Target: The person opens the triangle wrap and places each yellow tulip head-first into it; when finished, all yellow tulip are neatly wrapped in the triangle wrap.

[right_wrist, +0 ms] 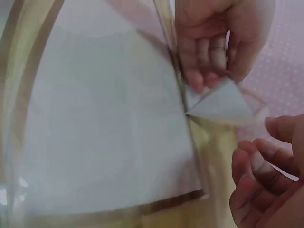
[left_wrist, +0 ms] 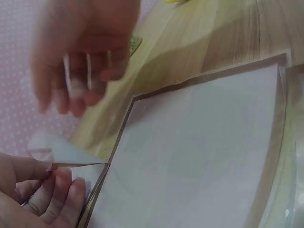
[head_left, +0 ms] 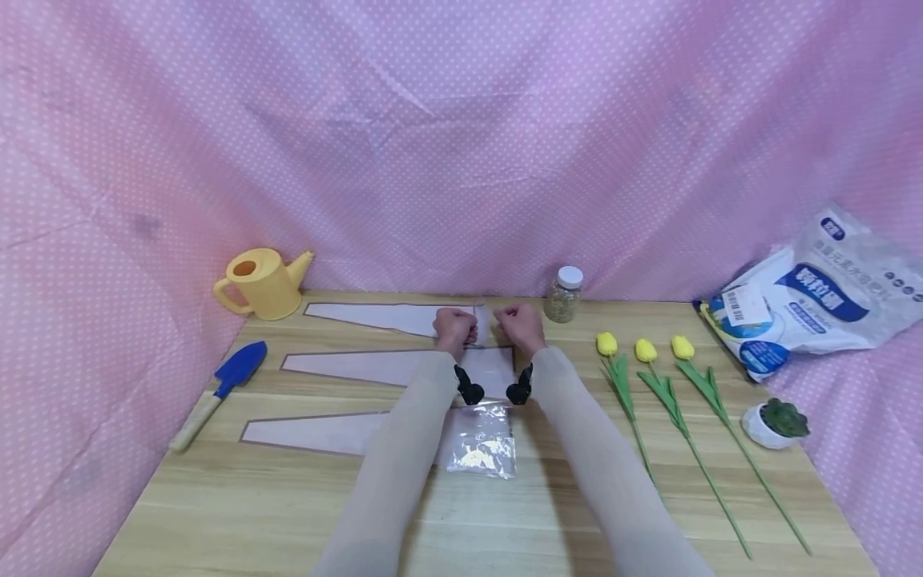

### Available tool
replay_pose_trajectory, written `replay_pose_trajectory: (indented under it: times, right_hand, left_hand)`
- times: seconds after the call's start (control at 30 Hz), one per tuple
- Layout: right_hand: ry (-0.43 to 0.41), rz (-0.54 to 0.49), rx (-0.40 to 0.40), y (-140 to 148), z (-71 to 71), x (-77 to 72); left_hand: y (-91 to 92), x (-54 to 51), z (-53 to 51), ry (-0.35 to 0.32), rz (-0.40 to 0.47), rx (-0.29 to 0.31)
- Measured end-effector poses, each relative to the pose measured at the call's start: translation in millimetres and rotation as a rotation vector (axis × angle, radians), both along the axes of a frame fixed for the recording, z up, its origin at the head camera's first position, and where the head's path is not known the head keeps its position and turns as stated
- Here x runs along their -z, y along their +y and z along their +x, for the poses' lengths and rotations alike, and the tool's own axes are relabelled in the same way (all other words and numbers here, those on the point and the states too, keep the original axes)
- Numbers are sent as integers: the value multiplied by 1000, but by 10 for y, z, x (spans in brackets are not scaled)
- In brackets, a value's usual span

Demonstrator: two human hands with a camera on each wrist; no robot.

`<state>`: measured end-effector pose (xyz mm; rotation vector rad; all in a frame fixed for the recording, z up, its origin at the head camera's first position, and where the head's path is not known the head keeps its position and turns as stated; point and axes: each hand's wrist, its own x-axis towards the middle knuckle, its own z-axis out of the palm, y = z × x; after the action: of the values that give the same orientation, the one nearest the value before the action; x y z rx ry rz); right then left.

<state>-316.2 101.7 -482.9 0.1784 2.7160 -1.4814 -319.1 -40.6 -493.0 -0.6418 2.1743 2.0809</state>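
Three tapered pale wrapping sleeves with dark borders lie in rows; the back one (head_left: 375, 316) has its wide end between the hands. My left hand (head_left: 454, 327) (left_wrist: 33, 197) pinches that sleeve's edge, where a thin flap (left_wrist: 71, 153) (right_wrist: 227, 102) stands raised in both wrist views. Just to the right, my right hand (head_left: 522, 327) (right_wrist: 273, 175) has loosely bent fingers apart from the flap and nothing between them. The middle sleeve (head_left: 360, 366) lies flat nearer the body. Clear film covers the wide end of the front sleeve (head_left: 310, 433).
A yellow watering can (head_left: 267, 284) and blue trowel (head_left: 241, 365) are at left. Behind the right hand stands a white-lidded jar (head_left: 562, 298). On the right lie yellow tulips (head_left: 645, 350), a printed bag (head_left: 815, 292) and a small potted succulent (head_left: 771, 425).
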Motion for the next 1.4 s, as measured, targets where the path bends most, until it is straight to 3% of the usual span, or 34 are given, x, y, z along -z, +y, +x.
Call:
replay_pose_trajectory:
  times: [0.17, 0.27, 0.5, 0.7, 0.97, 1.13, 1.4]
  right_hand:
    - [61, -47, -35, 112, 133, -205]
    - [78, -15, -68, 263, 232, -322]
    - [113, 163, -91, 731, 631, -563]
    - [112, 292, -65, 1132, 1027, -647]
    - [23, 307, -56, 1518, 1388, -608]
    - [-5, 326, -54, 1677, 1529, -459]
    - [-180, 341, -55, 1858, 1757, -222]
  left_hand:
    - [-3, 23, 0, 2, 29, -5]
    - [-4, 24, 5, 2, 14, -9]
    - [-1, 22, 6, -11, -31, -1]
    - [-4, 29, 12, 7, -32, -10]
    - [-10, 43, 3, 4, -34, -1]
    - [-27, 48, 3, 1, -32, 1]
    - [-2, 40, 5, -6, -39, 9]
